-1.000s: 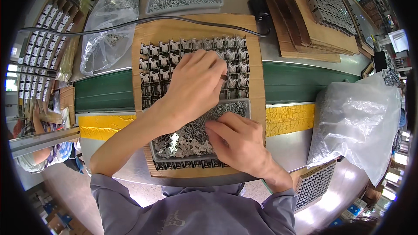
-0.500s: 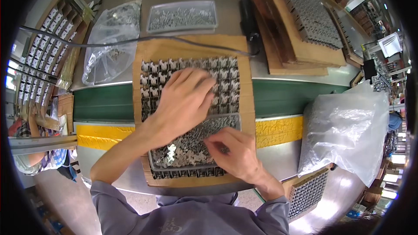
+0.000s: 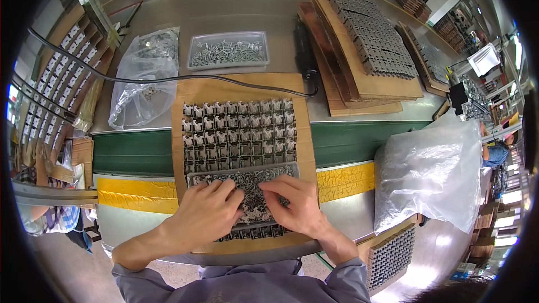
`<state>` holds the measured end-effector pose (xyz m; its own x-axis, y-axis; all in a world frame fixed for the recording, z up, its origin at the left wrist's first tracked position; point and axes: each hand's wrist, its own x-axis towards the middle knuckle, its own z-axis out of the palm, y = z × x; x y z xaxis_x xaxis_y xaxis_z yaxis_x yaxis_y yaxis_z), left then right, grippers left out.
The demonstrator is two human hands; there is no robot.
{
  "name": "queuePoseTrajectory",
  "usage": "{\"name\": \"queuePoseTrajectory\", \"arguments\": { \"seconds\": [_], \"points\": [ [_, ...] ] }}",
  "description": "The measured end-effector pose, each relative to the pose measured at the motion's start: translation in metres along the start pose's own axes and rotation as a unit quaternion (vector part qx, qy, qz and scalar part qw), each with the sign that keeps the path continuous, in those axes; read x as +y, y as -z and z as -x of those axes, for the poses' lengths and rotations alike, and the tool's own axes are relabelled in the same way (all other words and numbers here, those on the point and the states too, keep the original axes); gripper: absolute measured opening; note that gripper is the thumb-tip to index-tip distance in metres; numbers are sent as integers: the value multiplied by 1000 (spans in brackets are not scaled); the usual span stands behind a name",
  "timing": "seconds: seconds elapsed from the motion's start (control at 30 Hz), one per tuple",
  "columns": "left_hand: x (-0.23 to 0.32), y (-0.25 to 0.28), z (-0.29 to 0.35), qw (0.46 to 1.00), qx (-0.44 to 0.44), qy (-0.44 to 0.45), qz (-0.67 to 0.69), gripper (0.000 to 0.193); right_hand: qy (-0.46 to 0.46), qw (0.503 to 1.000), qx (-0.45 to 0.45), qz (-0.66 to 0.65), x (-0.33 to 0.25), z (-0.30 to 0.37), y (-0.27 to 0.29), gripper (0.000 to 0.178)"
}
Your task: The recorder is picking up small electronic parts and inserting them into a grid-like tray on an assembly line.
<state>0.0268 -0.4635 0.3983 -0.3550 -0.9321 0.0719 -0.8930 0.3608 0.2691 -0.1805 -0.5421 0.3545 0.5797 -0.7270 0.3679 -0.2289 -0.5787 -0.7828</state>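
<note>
A brown board lies across the green belt and carries a grid of small grey metal parts. At its near end sits a shallow clear tray heaped with small metal pieces. My left hand rests on the left of that heap, fingers bent onto the pieces. My right hand lies on the right of the heap, its fingertips pinched among the pieces. Whether either hand holds a piece is hidden by the fingers.
A second clear tray of metal pieces and a clear bag lie beyond the board; a black cable crosses it. Stacked boards of parts stand at the far right. A large crumpled plastic bag sits right.
My left hand has drawn back from the grid of parts to the near tray. My right hand stayed at the tray, and both now sit side by side on the heap.
</note>
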Motion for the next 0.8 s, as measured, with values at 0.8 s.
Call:
{"name": "queuePoseTrajectory", "arguments": {
  "seconds": [0.8],
  "points": [
    [-17,0,-3,986,49,19,159,25,-10,999,-2,-33,0,-1,4,31]
  ]
}}
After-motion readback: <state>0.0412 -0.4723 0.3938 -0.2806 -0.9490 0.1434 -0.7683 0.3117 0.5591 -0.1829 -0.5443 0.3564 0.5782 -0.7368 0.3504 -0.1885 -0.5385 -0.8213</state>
